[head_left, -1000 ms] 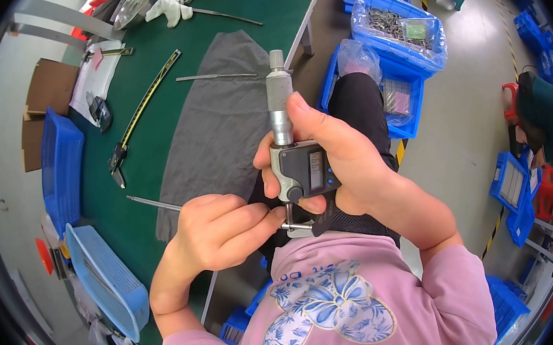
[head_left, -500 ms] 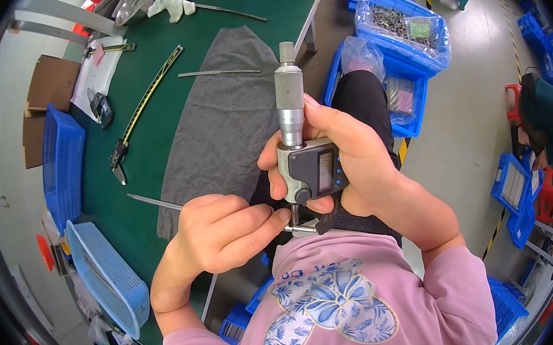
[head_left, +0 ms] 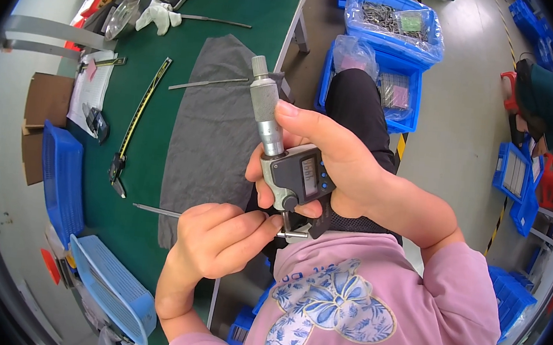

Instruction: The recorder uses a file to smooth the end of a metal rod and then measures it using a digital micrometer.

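Observation:
My right hand [head_left: 363, 163] is wrapped round a digital micrometer [head_left: 284, 173], held above my lap with its knurled thimble [head_left: 264, 99] pointing up and away. The right thumb lies along the thimble, and the other fingers curl round the frame. In my left hand [head_left: 215, 239], closed with a pinch at the fingertips, is a slim metal rod [head_left: 151, 209]. One end of the rod sticks out to the left over the table. Its other end sits at the micrometer's measuring faces; whether both faces touch it I cannot tell.
A grey cloth [head_left: 210, 140] with a thin metal rod [head_left: 208, 84] covers part of the green table [head_left: 138, 180]. Further left lie a caliper [head_left: 118, 165] and blue baskets [head_left: 62, 173]. Blue crates [head_left: 421, 100] of parts stand on the floor at right, near a seated person [head_left: 546, 97].
The micrometer has shifted a little left and tilts further that way, with the right hand. My left hand keeps its pinch on the rod. The whole view has shifted slightly.

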### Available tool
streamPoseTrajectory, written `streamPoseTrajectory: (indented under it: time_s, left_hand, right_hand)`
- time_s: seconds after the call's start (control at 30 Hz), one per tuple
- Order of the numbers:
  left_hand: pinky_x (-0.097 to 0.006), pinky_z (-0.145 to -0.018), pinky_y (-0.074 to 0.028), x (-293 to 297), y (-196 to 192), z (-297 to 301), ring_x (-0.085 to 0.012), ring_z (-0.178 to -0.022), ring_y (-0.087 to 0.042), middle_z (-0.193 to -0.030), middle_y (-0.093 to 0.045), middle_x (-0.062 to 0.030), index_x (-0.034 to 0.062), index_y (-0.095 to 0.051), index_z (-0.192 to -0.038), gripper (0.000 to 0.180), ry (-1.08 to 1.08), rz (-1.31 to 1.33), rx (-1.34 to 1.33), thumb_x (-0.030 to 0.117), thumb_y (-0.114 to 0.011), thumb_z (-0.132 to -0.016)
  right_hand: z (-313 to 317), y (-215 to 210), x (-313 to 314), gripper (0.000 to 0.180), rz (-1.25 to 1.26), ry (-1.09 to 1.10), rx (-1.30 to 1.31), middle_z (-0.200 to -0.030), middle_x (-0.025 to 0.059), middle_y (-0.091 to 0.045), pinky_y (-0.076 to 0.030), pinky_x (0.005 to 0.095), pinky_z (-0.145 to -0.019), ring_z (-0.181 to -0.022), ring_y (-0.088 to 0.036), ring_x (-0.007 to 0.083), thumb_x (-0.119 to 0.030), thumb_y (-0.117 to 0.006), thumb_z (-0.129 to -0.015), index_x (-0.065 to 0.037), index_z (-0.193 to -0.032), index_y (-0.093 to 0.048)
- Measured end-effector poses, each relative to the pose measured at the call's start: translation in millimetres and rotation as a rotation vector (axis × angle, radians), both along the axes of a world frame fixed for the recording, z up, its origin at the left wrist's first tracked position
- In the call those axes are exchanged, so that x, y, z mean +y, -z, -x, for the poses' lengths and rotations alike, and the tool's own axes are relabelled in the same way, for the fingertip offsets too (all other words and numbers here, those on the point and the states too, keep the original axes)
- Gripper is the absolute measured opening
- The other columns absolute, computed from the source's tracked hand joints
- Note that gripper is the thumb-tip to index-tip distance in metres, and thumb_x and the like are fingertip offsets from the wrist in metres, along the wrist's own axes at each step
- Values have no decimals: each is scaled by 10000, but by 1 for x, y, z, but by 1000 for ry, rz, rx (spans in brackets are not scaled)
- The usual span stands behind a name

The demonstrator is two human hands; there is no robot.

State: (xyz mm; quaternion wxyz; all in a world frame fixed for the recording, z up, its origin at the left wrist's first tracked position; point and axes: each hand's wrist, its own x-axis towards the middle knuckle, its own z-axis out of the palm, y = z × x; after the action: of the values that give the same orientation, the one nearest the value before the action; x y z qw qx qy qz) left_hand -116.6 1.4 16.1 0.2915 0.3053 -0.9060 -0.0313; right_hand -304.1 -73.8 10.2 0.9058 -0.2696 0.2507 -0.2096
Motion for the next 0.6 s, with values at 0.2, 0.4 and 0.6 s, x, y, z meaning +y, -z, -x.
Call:
streamPoseTrajectory:
  time_s: [0.2,0.4,0.6]
  left_hand:
    - [-232,-406,-390,0,0,-1,-109,-509,-502,-712,-595,-8,43,-688,-844,280,0,-7,-1,51,-653,-566]
    - [-228,-403,-378,1,-3,1,-105,-510,-498,-715,-596,-4,49,-686,-844,287,5,-8,15,59,-665,-557]
    - [-226,-401,-373,2,-4,1,-98,-512,-491,-721,-595,2,50,-686,-842,296,-4,-8,9,70,-664,-547]
  right_hand:
    - [-1,0,1,649,40,-8,28,-719,147,-640,-358,243,-357,-372,-448,144,-553,-342,-927,31,-903,-624]
    - [1,3,-1,671,-9,-1,-24,-737,180,-642,-370,238,-341,-376,-468,158,-535,-252,-955,28,-940,-618]
    - [4,4,1,629,-55,12,-83,-747,197,-642,-388,235,-352,-391,-490,163,-495,-305,-939,54,-950,-612]
